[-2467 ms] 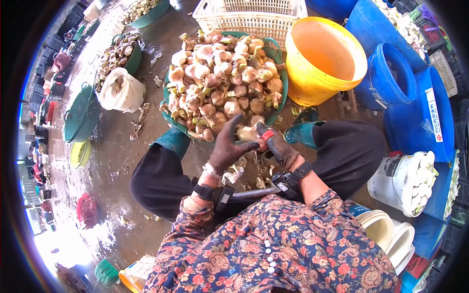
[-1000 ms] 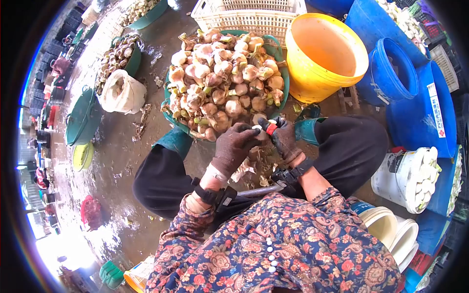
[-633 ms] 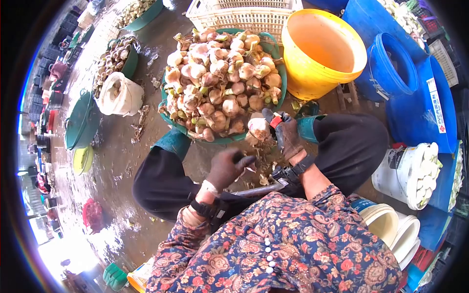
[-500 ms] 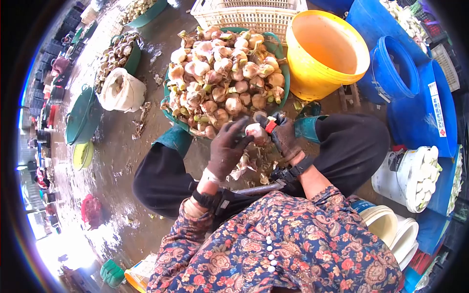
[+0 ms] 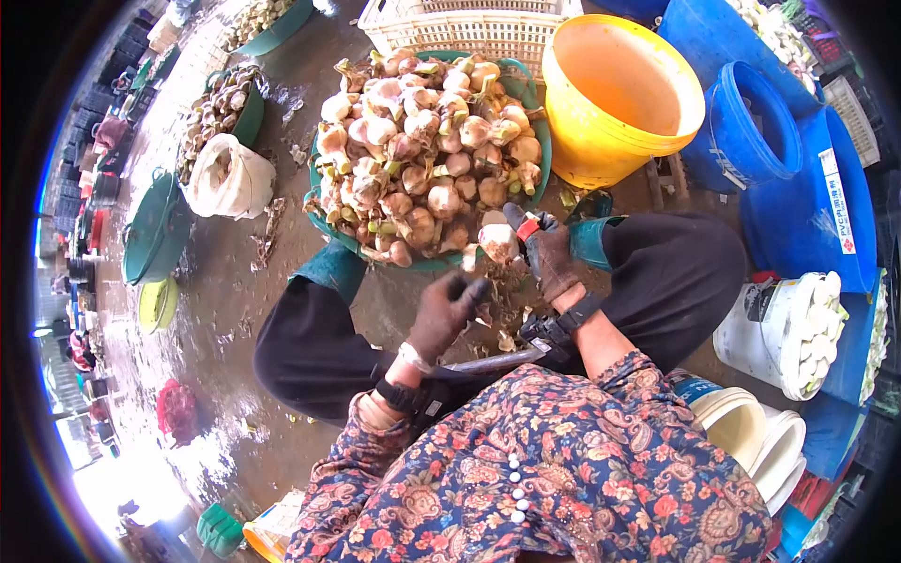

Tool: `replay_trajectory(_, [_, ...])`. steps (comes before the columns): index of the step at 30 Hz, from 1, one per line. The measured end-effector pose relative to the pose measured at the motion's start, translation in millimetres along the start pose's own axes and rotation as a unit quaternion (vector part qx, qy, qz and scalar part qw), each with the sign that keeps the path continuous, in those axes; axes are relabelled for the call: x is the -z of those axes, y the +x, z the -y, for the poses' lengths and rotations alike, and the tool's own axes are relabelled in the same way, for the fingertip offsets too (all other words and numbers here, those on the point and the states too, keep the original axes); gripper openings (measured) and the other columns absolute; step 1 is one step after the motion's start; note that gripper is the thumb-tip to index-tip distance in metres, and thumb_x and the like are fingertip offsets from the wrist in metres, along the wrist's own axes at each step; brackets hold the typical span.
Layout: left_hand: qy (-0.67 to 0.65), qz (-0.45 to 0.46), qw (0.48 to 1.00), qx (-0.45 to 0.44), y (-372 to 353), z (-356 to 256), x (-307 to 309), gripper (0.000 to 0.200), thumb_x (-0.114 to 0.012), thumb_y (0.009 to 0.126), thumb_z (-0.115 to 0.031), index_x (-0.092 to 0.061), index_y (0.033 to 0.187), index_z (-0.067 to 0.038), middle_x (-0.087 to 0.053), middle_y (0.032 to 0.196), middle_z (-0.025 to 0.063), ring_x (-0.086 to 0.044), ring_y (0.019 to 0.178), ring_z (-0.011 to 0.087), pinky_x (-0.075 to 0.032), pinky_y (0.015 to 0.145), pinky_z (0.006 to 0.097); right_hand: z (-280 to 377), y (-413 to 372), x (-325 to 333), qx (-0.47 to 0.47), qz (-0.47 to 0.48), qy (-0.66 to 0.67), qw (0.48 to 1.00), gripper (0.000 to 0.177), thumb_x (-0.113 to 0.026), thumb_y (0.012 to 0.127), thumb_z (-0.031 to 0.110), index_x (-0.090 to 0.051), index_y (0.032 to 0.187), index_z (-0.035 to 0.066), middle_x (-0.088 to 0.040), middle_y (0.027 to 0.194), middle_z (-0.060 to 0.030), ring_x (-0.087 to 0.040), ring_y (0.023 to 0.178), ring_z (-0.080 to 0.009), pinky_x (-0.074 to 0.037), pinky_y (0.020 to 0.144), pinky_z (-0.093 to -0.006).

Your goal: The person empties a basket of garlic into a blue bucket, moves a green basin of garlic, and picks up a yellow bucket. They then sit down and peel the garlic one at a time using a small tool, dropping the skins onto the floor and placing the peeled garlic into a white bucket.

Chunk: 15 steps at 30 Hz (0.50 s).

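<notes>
In a dark, soiled glove, my right hand (image 5: 549,251) is closed on a garlic bulb (image 5: 497,242), whose pale side faces up. A red band (image 5: 527,228) shows by that hand's thumb. Lower and to the left, my gloved left hand (image 5: 443,317) has its fingers curled, apart from the bulb. A scrap of garlic skin (image 5: 483,315) shows at its fingertips. Just beyond both hands, a green tub (image 5: 537,178) is heaped with garlic bulbs (image 5: 413,155) that have cut stems.
A yellow bucket (image 5: 605,159) stands right of the tub, and a cream crate (image 5: 469,36) behind it. Blue barrels (image 5: 812,216) and a white bucket (image 5: 751,333) of pale pieces line the right. A white pail (image 5: 235,178) and green basin (image 5: 155,230) stand left on wet floor.
My left hand has drawn away from the bulb, down and toward my body. The bulb stays in my right hand, with more of its pale surface showing.
</notes>
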<state>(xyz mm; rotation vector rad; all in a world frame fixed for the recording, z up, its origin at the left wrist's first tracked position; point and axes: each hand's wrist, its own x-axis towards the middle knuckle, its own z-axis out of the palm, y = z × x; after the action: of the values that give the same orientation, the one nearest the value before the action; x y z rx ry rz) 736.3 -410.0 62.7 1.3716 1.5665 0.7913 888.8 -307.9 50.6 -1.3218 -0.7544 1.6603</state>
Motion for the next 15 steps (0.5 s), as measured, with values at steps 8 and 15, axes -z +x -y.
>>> replay_trajectory(8, [-0.179,-0.045,0.974,0.129,32,-19,-3,0.028,-0.068,0.078,-0.025,-0.061,0.086,0.001,-0.059,0.068,0.0013,-0.055,0.053,0.0067,-0.043,0.046,0.0205,-36,-7,-2,0.272,-0.070,-0.375,0.883,0.036,-0.068,0.078,0.036,-0.055,0.078,0.002,-0.058,0.065,-0.0201,-0.060,0.064,-0.0359,-0.045,0.056,-0.0406])
replay_trajectory(15, [-0.194,-0.080,0.971,0.117,34,9,-2,0.015,-0.063,0.076,-0.012,-0.061,0.084,0.000,-0.060,0.069,0.0028,-0.056,0.053,0.0079,-0.045,0.046,0.0212,-47,0,-2,0.257,-0.062,-0.341,0.902,0.036,-0.063,0.082,0.038,-0.055,0.076,0.004,-0.059,0.064,-0.0156,-0.061,0.061,-0.0291,-0.044,0.054,-0.0385])
